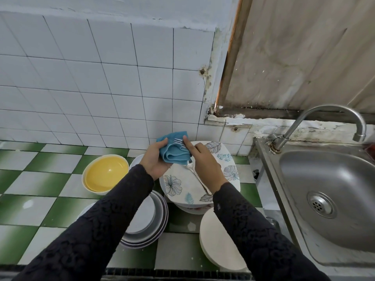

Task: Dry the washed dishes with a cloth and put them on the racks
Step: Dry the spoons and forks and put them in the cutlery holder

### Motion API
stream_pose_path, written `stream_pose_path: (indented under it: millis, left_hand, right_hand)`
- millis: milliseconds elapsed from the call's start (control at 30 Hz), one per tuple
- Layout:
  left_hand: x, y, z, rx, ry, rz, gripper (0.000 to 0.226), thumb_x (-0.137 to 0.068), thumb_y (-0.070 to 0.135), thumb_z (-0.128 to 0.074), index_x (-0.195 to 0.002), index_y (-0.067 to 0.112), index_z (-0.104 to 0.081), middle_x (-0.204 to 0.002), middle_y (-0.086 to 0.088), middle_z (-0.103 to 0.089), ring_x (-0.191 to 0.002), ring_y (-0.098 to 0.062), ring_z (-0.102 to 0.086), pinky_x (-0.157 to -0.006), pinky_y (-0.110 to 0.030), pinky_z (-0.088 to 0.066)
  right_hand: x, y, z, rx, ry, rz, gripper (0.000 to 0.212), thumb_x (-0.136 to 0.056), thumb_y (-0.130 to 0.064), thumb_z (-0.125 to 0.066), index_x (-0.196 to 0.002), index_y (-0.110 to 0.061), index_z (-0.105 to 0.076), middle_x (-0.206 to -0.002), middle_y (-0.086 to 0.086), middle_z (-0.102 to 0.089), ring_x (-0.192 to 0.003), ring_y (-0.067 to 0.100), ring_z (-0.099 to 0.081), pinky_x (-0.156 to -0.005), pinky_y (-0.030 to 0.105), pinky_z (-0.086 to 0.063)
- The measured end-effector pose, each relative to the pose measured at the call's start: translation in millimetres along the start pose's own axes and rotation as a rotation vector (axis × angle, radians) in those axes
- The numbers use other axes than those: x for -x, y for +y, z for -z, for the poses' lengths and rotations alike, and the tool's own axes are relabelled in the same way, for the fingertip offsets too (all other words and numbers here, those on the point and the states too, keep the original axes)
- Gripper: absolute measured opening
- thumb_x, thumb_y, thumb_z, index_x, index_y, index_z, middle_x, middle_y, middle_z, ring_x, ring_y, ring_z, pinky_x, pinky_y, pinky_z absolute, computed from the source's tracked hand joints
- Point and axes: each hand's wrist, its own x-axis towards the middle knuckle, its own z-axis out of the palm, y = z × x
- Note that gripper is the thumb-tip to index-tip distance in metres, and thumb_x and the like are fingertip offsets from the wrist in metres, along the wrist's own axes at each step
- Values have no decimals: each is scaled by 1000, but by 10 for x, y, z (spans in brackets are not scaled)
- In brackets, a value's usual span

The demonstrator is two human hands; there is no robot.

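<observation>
Left hand (156,161) curls its fingers round the cloth (174,154), wrapping the fork (197,179) just above the flowered plate (182,185). Right hand (203,163) pinches the fork, forefinger straight along it. If that wet handle slips, it likely clatters onto the plate and may chip it.

Steel sink (304,169) (curved tap (329,107) above), white wall tiles (81,78)

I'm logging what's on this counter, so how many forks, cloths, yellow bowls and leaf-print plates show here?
fork: 1, held by the right hand
blue cloth: 1, held by the left hand
yellow bowl: 1
leaf-print plate: 1 showing, on top of its pile
Total: 4
</observation>
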Motion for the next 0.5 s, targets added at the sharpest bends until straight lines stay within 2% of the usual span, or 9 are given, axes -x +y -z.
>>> stream_pose_path:
  millis: [67,133,233,300,333,367,433,467,500]
  left_hand:
    - [0,27,3,22,-2,-6,28,-103,21,-42,-117,3,-59,-100,-17,-72,-96,-31,-65,-90,-45,-53]
    - [-2,56,23,51,-8,-15,31,-103,21,-41,-122,3,-57,-106,-19,-70,-99,-33,-65,-87,-46,-57]
    - [7,123,72,79,-9,-51,28,-103,20,-41,-121,7,-58,-106,-18,-70,-96,-32,-66,-81,-44,-59]
    - [20,170,92,65,-18,-87,24,-103,19,-43,-119,9,-58,-100,-14,-73,-89,-28,-70,-78,-41,-60]
    - [26,181,96,36,-21,-102,22,-102,18,-44,-117,11,-59,-97,-12,-74,-86,-26,-71,-77,-40,-61]
    - [28,178,98,-1,-15,-116,20,-102,17,-44,-115,12,-60,-97,-10,-73,-86,-25,-70,-78,-39,-60]
    - [33,138,86,-77,1,-138,21,-100,16,-47,-117,13,-59,-103,-10,-68,-90,-24,-66,-83,-40,-55]
    - [41,110,66,-110,2,-149,23,-99,15,-47,-119,13,-58,-106,-10,-66,-92,-25,-64,-84,-41,-54]
    - [39,75,41,-144,4,-156,26,-97,13,-47,-121,12,-57,-106,-11,-65,-91,-26,-63,-82,-41,-53]
  right_hand:
    - [-12,49,-8,2,32,9,94,-80,24,-58,-157,-18,-25,-89,2,-35,-78,16,-36,-59,30,-37]
    - [-14,128,-22,5,55,10,95,-81,25,-55,-157,-22,-21,-88,4,-38,-77,18,-39,-59,38,-48]
    - [2,230,24,-98,71,-56,81,-89,21,-46,-155,-22,-29,-90,7,-52,-82,24,-51,-73,41,-53]
    - [-13,192,123,-315,121,-232,62,-98,10,-45,-153,-18,-40,-92,9,-66,-86,19,-59,-82,30,-51]
    - [-51,138,195,-470,136,-350,51,-102,3,-47,-150,-16,-46,-94,9,-70,-83,13,-60,-82,25,-50]
    - [-98,75,264,-634,129,-458,38,-104,-4,-48,-140,-14,-52,-96,8,-72,-77,8,-59,-79,22,-49]
    - [-196,-55,372,-883,89,-558,9,-104,-8,-50,-112,-10,-54,-96,6,-73,-67,6,-55,-70,25,-47]
    - [-244,-121,398,-950,46,-563,3,-104,-7,-50,-106,-6,-51,-87,1,-73,-63,7,-53,-65,26,-46]
    - [-286,-182,399,-986,-6,-554,6,-103,-7,-51,-105,-4,-47,-78,0,-71,-60,9,-52,-59,25,-45]
